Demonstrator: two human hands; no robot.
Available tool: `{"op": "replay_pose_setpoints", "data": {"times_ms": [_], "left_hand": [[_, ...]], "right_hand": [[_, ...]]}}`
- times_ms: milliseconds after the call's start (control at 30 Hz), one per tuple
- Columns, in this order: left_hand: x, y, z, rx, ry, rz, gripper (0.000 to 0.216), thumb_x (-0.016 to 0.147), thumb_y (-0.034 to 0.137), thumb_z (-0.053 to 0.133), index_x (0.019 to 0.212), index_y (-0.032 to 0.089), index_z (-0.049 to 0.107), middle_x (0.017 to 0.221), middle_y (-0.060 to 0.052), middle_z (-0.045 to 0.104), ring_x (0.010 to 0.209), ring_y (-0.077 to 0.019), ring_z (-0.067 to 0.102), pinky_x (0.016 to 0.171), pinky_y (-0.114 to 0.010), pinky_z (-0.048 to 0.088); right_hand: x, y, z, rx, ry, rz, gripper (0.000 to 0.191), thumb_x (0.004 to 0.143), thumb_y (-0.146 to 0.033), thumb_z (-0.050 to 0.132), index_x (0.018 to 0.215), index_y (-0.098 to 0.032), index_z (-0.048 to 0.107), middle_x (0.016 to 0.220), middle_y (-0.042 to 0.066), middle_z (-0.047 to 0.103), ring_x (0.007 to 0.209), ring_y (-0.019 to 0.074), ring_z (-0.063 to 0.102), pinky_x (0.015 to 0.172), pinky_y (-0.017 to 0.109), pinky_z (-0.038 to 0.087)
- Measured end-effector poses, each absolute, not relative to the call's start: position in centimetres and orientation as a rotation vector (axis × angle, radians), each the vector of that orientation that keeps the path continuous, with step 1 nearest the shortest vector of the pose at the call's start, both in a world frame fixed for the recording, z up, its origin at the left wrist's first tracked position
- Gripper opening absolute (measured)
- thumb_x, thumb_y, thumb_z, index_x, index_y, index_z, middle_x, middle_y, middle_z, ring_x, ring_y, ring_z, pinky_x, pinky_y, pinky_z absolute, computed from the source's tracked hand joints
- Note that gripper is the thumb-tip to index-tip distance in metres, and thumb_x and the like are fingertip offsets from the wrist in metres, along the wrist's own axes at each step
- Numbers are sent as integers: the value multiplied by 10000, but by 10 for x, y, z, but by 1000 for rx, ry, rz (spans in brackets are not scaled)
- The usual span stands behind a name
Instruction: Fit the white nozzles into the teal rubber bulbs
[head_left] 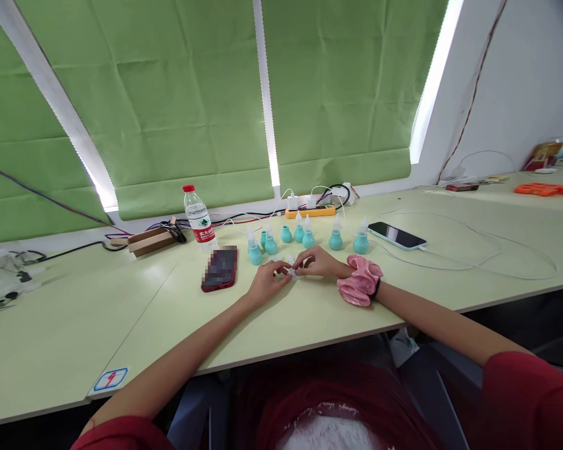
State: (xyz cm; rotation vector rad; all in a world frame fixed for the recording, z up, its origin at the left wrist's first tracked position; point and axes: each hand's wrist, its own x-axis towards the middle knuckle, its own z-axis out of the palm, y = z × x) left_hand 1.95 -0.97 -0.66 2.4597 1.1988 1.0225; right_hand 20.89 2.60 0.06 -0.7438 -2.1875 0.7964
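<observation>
My left hand (266, 281) and my right hand (319, 262) meet on the pale green table (309, 312), fingers pinched together on a small whitish clear piece (291, 269) held between them. A pink scrunchie (359, 282) sits on my right wrist. Just behind the hands stands a row of several small teal bulb-shaped bottles with white tips (308, 237), upright on the table.
A red phone (220, 269) lies left of my hands, a water bottle with a red cap (199, 219) behind it. A black phone (396, 235) on a white cable lies to the right. A yellow power strip (309, 211), wooden blocks (150, 240) and cables line the back edge.
</observation>
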Motion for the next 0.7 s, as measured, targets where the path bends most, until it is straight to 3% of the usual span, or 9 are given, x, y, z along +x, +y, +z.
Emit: {"op": "replay_pose_setpoints", "data": {"times_ms": [700], "left_hand": [[19,-11,-5,2499,1199,1024,197,730,249,499,869,162,609,772,-37,631,697,-129,540,622,-240,437]], "right_hand": [[203,18,-2,-594,-2236,264,121,667,-178,560,728,-177,664,662,32,631,636,119,538,578,229,418]]}}
